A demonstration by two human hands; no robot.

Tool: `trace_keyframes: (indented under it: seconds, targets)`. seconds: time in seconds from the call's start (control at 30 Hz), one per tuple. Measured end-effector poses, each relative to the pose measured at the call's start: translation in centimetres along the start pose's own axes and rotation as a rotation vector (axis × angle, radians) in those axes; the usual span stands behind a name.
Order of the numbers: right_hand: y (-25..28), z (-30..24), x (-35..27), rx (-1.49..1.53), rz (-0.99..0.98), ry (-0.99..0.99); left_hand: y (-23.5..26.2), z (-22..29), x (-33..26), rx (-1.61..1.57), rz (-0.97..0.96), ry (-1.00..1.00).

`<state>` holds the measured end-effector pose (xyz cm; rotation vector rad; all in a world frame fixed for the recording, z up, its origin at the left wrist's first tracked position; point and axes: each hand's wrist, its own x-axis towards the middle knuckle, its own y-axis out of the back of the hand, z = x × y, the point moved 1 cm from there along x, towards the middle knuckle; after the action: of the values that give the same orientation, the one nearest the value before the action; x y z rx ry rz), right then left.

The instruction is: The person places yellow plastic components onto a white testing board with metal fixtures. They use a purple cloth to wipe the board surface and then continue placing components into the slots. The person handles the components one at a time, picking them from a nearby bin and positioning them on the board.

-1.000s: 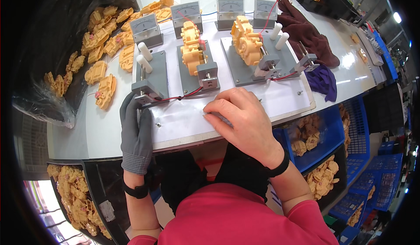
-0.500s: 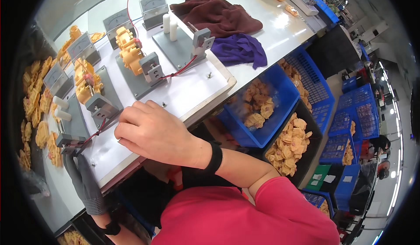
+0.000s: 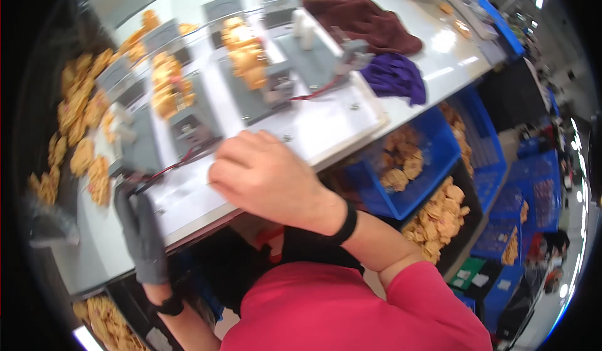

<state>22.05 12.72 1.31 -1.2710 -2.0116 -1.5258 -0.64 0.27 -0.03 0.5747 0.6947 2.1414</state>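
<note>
My left hand point(image 3: 141, 235), in a grey glove, reaches up to the near end of the leftmost grey fixture point(image 3: 141, 138). Its fingers are stretched out and their tips touch the fixture's end block, which partly hides them. My bare right hand point(image 3: 266, 172) lies over the front edge of the white board point(image 3: 194, 197), in front of the second fixture. Its fingers are curled together, and whatever is inside them is hidden. Yellow plastic parts point(image 3: 169, 84) sit on the second fixture, and another yellow part point(image 3: 244, 53) sits on the third. White posts point(image 3: 304, 28) stand on the rightmost fixture.
Grey analog meters point(image 3: 222, 12) stand behind the fixtures, joined by thin wires. Loose yellow parts point(image 3: 78, 97) are heaped at the left. Brown cloth point(image 3: 367, 19) and purple cloth point(image 3: 395, 75) lie at the right. Blue bins point(image 3: 401, 207) and a black bin of yellow parts point(image 3: 439, 216) stand below.
The whole view has shifted, so the bench and fixtures appear farther right and slightly higher, with some blur. Both hands keep nearly the same places against the board.
</note>
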Motion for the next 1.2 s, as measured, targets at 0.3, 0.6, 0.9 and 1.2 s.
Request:
trace_keyframes:
  seconds: [0.3, 0.6, 0.9, 1.2]
  targets:
    - [0.4, -0.6, 0.4, 0.123, -0.008, -0.107, 0.5, 0.6, 0.4, 0.031, -0.009, -0.203]
    - [1.2, -0.9, 1.1, 0.473, 0.076, -0.330, 6.7, 11.1, 4.1, -0.103, -0.107, -0.359]
    - [0.2, -1.3, 2.1, 0.735, 0.090, -0.361, -1.7, 18.2, 12.1, 0.493, -0.615, -0.187]
    - [-0.8, -0.5, 1.3, 0.655, 0.268, -0.153, 2.1, 16.6, 16.6, -0.058, -0.554, -0.379]
